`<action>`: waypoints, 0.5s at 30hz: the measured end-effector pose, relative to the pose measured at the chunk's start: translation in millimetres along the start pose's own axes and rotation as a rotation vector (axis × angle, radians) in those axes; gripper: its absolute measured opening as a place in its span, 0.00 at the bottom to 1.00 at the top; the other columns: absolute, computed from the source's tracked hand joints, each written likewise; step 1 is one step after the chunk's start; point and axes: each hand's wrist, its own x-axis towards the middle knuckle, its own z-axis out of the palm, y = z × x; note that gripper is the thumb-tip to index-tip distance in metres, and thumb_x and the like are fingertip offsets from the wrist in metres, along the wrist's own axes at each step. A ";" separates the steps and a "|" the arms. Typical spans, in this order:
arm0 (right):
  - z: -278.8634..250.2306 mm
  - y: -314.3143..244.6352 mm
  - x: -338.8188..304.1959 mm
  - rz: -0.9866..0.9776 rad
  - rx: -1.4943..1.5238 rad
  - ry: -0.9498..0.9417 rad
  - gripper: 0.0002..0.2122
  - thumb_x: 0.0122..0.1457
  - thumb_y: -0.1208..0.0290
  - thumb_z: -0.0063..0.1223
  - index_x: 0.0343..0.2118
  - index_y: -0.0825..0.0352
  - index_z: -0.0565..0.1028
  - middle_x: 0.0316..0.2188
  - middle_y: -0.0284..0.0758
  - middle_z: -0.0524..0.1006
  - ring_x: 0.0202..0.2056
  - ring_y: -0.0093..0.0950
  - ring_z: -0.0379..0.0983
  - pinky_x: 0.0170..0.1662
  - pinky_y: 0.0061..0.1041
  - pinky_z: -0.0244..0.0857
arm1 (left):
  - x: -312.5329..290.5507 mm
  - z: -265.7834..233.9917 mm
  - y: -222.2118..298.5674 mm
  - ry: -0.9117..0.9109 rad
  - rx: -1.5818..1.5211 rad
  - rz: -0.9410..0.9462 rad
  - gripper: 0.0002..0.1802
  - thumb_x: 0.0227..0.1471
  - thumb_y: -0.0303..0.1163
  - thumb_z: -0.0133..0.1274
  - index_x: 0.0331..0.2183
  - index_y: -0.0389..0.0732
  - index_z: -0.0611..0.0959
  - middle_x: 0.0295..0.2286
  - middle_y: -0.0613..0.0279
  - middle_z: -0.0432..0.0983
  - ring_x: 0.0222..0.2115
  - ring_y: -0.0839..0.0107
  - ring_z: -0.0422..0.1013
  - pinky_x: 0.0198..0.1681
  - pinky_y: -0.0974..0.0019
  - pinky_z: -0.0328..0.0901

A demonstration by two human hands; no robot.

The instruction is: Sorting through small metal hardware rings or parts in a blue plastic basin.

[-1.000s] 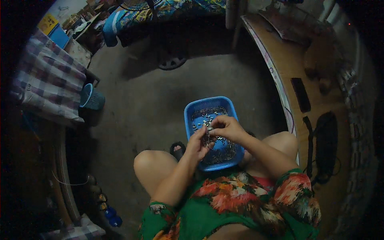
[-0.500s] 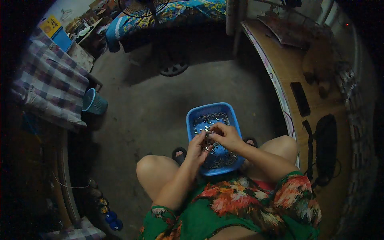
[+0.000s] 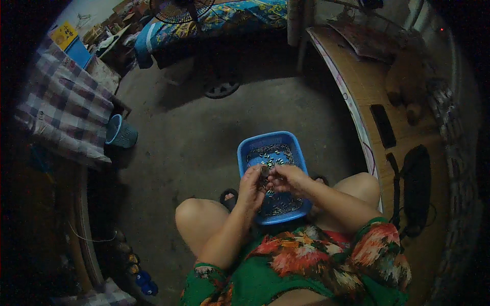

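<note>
A blue plastic basket (image 3: 297,144) sits before me, between my legs, with many small shiny metal pieces (image 3: 269,153) spread over its bottom. Above its middle my two hands meet. My left hand (image 3: 250,187) has its thumb and fingers closed around a small round metal piece (image 3: 264,171), too small to name more exactly. Close against it from the right, my right hand (image 3: 289,178) has bent fingers pinched together by the same piece. Whether the right fingertips hold a part of their own is hidden.
A wooden bench (image 3: 357,66) runs along the right, bearing a dark phone-like slab (image 3: 383,126) and a black bag (image 3: 416,183). A fan (image 3: 222,87) stands ahead by a bed with a patterned cover (image 3: 245,15). A blue-green bin (image 3: 122,131) is at left.
My right hand has come down slightly and turned, its fingers now lower beside the left ones. The left hand's grip has tilted, so the round piece shows more.
</note>
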 end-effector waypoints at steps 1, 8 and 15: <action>2.3 5.8 -3.6 0.161 0.253 -0.094 0.13 0.56 0.58 0.38 0.32 0.65 0.68 0.26 0.31 0.69 0.30 0.27 0.67 0.33 0.29 0.65 | -1.9 6.1 0.7 -0.014 0.044 0.072 0.12 0.49 0.39 0.46 0.32 0.41 0.72 0.24 0.62 0.71 0.24 0.74 0.68 0.23 0.75 0.64; 21.3 10.3 -2.6 0.217 0.500 -0.066 0.14 0.57 0.58 0.33 0.31 0.62 0.68 0.28 0.33 0.70 0.31 0.29 0.68 0.36 0.35 0.64 | -10.1 36.5 -13.3 0.097 0.711 0.599 0.10 0.48 0.30 0.47 0.34 0.37 0.72 0.28 0.65 0.69 0.30 0.78 0.66 0.35 0.74 0.62; 5.7 20.2 14.1 0.210 0.522 -0.040 0.13 0.56 0.62 0.31 0.33 0.63 0.69 0.32 0.34 0.72 0.33 0.28 0.70 0.33 0.28 0.67 | -10.8 34.6 -25.8 0.051 0.880 0.682 0.09 0.44 0.28 0.49 0.32 0.37 0.74 0.28 0.59 0.70 0.30 0.71 0.67 0.34 0.72 0.62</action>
